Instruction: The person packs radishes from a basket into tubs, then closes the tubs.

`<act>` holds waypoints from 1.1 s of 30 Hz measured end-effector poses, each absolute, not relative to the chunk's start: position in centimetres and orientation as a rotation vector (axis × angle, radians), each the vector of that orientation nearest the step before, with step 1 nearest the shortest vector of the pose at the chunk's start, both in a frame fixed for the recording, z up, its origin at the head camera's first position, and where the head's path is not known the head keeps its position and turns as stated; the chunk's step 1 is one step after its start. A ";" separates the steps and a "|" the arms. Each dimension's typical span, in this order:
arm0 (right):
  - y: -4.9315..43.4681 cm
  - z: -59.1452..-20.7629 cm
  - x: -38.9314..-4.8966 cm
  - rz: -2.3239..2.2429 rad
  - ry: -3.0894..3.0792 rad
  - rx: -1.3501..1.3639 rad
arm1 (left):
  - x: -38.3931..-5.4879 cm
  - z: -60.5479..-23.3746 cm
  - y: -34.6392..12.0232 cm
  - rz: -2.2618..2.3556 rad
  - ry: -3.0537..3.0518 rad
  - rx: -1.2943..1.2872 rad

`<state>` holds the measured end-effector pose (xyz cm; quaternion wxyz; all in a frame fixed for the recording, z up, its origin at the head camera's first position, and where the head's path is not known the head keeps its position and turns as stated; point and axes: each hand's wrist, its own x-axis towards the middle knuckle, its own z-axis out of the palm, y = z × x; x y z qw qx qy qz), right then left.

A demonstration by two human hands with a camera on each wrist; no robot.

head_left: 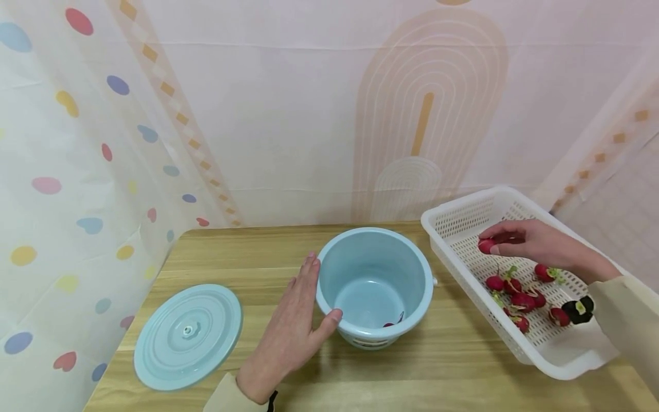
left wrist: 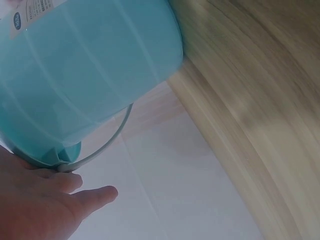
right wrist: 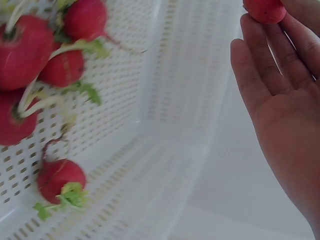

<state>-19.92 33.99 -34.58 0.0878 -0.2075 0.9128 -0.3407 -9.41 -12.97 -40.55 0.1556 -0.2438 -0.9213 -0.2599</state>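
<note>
Straight-fingered, the left hand (head_left: 292, 323) lies against the left rim of the blue bucket (head_left: 370, 260) at lower centre, probably to steady it; the lid (head_left: 182, 343) lies aside at lower left, leaving the mouth uncovered. Inside, a red sliver (head_left: 388, 324), perhaps a root, is mostly hidden by the near rim. Farther off, at right, the right hand (head_left: 543, 245) pinches a radish (head_left: 485, 246) over the white basket (head_left: 571, 352); the right wrist view's top edge crops it. Overlap obscures the count of loose radishes (head_left: 522, 302) below.
</note>
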 end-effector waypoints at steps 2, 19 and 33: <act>33.8 -34.1 -19.5 -1.026 2.729 -0.634 | -9.5 -40.6 -12.9 -0.745 -2.638 -0.698; 32.7 -31.2 -16.5 -1.198 2.723 -0.797 | -9.7 -40.5 -12.6 -0.768 -2.646 -0.686; 31.4 -30.2 -12.8 -1.325 2.827 -0.680 | -9.7 -40.6 -12.5 -0.782 -2.650 -0.687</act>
